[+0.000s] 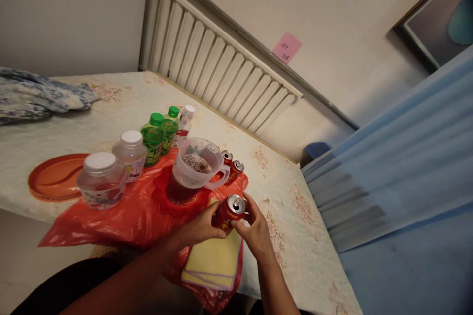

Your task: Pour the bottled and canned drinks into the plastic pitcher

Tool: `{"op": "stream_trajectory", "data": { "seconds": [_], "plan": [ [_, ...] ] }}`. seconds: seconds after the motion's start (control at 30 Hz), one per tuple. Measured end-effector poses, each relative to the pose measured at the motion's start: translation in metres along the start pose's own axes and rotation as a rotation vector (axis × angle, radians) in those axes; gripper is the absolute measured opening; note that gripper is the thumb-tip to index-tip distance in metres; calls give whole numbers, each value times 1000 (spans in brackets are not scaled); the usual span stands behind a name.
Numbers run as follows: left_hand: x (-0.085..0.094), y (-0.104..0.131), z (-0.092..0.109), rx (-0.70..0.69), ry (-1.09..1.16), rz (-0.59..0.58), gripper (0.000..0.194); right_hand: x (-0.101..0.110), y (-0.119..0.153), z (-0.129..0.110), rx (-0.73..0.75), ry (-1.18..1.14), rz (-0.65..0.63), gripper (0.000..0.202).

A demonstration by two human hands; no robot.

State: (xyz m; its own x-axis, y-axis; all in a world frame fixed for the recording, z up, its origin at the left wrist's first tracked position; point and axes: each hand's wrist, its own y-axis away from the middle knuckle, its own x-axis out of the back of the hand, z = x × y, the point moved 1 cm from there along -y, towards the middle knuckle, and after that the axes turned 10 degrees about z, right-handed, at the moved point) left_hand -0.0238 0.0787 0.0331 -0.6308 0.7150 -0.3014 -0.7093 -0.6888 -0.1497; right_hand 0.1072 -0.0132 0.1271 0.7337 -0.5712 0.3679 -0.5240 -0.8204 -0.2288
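Between my two hands is a red drink can point(226, 217) with its top tab opening facing up. My left hand point(203, 226) is closed around its left side, and my right hand point(254, 226) grips it from the right. Under the can lies a folded yellow cloth point(214, 262) with a purple edge, on a red plastic sheet point(129, 221). Just beyond stands a clear plastic pitcher point(181, 170) of dark, foamy liquid, its handle toward the right. Behind that handle are two more red cans point(236, 170).
Left of the pitcher stand two white-lidded jars point(101, 182), two green-capped bottles point(152, 140) and a white-capped bottle point(185, 123). An orange tray point(55, 177) and a patterned cloth point(40, 96) lie farther left on the flowered tablecloth point(295, 226). A radiator point(214, 54) runs behind; a blue curtain point(406, 167) hangs right.
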Motion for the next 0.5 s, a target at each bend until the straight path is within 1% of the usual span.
{"op": "stream_trajectory", "data": {
  "seconds": [0.1,0.23,0.37,0.5],
  "plan": [
    [0,1,4,26,42,-9,74,1,0,0,4,-4,-2,78],
    [-1,1,7,42,36,-4,70,1,-1,1,10,-7,-10,77],
    [-1,1,7,57,51,12,70,1,-1,2,8,-30,-32,77],
    [-2,2,11,62,56,26,69,1,-1,2,-18,-38,-37,80]
  ]
}}
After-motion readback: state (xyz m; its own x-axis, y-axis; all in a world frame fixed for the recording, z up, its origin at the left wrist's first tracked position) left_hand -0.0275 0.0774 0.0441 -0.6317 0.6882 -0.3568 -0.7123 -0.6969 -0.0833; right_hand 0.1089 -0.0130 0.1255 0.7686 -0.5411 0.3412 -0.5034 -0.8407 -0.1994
